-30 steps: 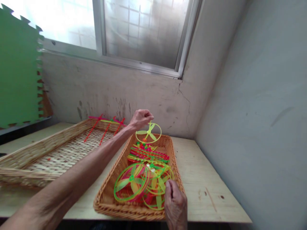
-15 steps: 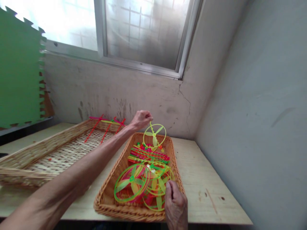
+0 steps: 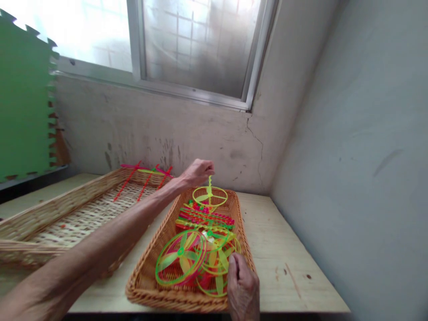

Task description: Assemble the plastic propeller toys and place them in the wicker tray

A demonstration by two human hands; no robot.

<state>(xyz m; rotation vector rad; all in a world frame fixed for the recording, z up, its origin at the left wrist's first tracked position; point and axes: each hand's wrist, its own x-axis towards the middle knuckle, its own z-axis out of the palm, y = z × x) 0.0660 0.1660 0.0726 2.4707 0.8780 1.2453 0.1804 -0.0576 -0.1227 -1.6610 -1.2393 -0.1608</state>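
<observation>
Neon green spinner toy (image 3: 209,196) is what's going on here: a plastic hoop with blades inside and a thin stem pointing straight up. It's hanging from the left hand (image 3: 198,173), with the hoop lying almost flat right above the far end of a wicker tray (image 3: 133,287). Can't tell if it's actually touching the pile under it. The left fingers are pinched together on the top of the stem, and that arm reaches across from the lower left, passing over the tray's near-left rim.

The right hand (image 3: 243,287) is down at the near-right corner of that same tray, fingers curled close together on the edge of a heap of green hoops (image 3: 217,267). Can't really tell from this angle whether they're clamped on a hoop or just resting there.

Inside the tray there's a bundle of red and yellow-green plastic stems (image 3: 205,218) in the middle, and a big green hoop spinner with a pink ring (image 3: 180,257) toward the near-left corner.

Left of the tray, a second, wider wicker tray (image 3: 60,214) sits on the same plywood table (image 3: 294,267), with red and pink sticks (image 3: 129,177) lying across its far end. Beyond the tray are a cracked concrete wall (image 3: 167,133) and a frosted window (image 3: 197,44), and a green foam puzzle mat (image 3: 23,98) stands up off to the left.
</observation>
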